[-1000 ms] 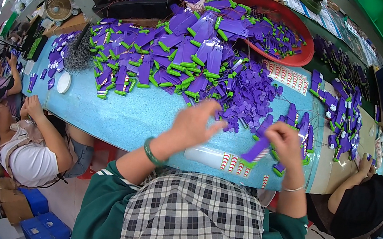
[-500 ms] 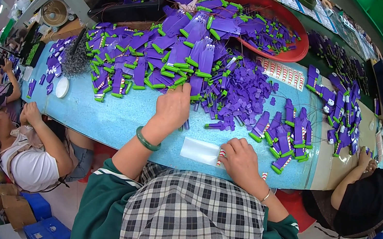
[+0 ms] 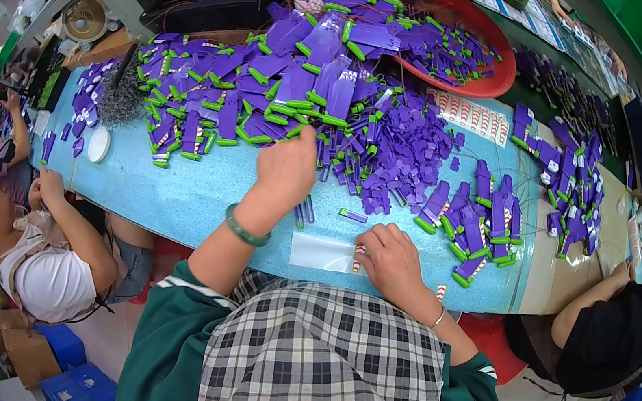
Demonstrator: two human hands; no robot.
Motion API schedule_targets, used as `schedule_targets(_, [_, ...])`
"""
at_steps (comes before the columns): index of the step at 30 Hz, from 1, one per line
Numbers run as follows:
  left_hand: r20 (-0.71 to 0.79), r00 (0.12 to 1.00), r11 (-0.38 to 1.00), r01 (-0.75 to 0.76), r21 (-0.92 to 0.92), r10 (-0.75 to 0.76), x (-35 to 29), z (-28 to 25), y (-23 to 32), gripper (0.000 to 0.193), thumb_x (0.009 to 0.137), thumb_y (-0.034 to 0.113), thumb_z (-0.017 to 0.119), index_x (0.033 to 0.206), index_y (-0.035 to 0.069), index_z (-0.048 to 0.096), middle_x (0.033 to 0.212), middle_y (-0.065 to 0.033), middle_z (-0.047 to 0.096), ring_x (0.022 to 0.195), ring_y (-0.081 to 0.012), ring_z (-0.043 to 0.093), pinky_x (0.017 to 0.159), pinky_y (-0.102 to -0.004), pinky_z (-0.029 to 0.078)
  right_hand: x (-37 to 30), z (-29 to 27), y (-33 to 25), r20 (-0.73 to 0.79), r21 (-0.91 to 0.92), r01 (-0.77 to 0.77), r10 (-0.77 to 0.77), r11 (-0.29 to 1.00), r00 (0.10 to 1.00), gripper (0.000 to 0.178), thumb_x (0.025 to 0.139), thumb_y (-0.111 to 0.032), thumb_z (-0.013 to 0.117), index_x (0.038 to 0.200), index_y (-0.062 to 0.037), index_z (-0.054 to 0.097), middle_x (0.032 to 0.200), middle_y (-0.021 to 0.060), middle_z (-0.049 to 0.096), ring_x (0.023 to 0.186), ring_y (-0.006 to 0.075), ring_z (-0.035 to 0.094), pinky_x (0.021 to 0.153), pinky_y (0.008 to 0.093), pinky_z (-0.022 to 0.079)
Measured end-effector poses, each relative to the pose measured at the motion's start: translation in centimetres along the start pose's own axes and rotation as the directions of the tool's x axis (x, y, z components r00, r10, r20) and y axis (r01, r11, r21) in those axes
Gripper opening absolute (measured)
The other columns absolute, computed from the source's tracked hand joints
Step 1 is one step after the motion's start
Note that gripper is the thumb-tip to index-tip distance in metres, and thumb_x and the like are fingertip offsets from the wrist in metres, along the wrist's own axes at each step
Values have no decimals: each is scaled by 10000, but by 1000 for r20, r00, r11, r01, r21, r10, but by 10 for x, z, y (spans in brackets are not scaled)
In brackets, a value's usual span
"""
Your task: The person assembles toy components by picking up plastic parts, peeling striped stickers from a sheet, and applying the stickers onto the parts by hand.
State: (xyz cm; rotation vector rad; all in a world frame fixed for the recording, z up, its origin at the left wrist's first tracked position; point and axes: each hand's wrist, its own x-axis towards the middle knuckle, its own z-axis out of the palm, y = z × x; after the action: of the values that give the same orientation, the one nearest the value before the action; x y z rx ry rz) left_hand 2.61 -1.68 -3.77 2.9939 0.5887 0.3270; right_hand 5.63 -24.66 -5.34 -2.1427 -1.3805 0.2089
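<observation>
My left hand [image 3: 289, 165] reaches to the near edge of a heap of purple flat pieces with green ends [image 3: 226, 117]. Its fingers are closed against the heap, and what they pinch is hidden. My right hand [image 3: 393, 261] presses bent fingertips on the right end of a pale, shiny backing sheet [image 3: 322, 253] lying near the table's front edge. One red-and-white chevron sticker [image 3: 358, 260] shows on the sheet beside its fingers. A loose purple piece with a green end [image 3: 352, 216] lies just beyond that hand. Narrow purple pieces [image 3: 304, 212] lie beside my left wrist.
Small purple parts [image 3: 405, 159] are heaped right of centre. Finished-looking striped pieces [image 3: 472, 222] lie further right, near a sheet of chevron stickers [image 3: 472, 117]. A red basin [image 3: 507, 71] stands behind, a white lid [image 3: 99, 145] at left. People sit at both sides.
My right hand and the backing sheet have shifted a little to the left. My left hand stays at the heap's edge, fingers still closed.
</observation>
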Motion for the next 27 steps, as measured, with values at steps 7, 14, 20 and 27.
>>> schedule_targets(7, [170, 965, 24, 169, -985, 199, -71, -53, 11, 159, 930, 13, 379, 1088, 7, 367, 860, -100, 571, 756, -152, 590, 572, -263, 513, 4, 6, 2, -30, -28, 32, -33, 999, 999, 131, 696, -93, 663, 795, -93, 578, 784, 30, 514, 782, 210, 507, 666, 343, 394])
schedule_targets(14, [487, 827, -8, 509, -861, 280, -92, 18, 25, 140, 922, 44, 444, 1042, -20, 473, 893, -71, 556, 798, -139, 583, 629, -258, 532, 10, -6, 3, -94, 218, 68, -48, 974, 994, 160, 676, -29, 690, 780, -51, 571, 854, 56, 590, 818, 236, 545, 696, 332, 432])
schedule_targets(20, [461, 818, 70, 467, -882, 344, -76, -7, 31, 156, 858, 120, 609, 953, -4, 607, 791, -29, 609, 636, -84, 575, 565, -221, 496, 16, -38, 3, 178, 588, -322, 269, 742, 946, 131, 773, -53, 653, 877, -6, 589, 856, 23, 623, 868, 141, 567, 777, 284, 431])
schedule_targets(27, [425, 880, -59, 446, -893, 213, -70, -16, 34, 88, 862, 99, 598, 897, 19, 611, 697, -10, 595, 579, -69, 545, 489, -209, 435, 23, -27, -10, -122, 741, -134, 328, 658, 937, 297, 775, -128, 664, 1041, -38, 565, 1055, 73, 576, 942, 188, 571, 815, 323, 421])
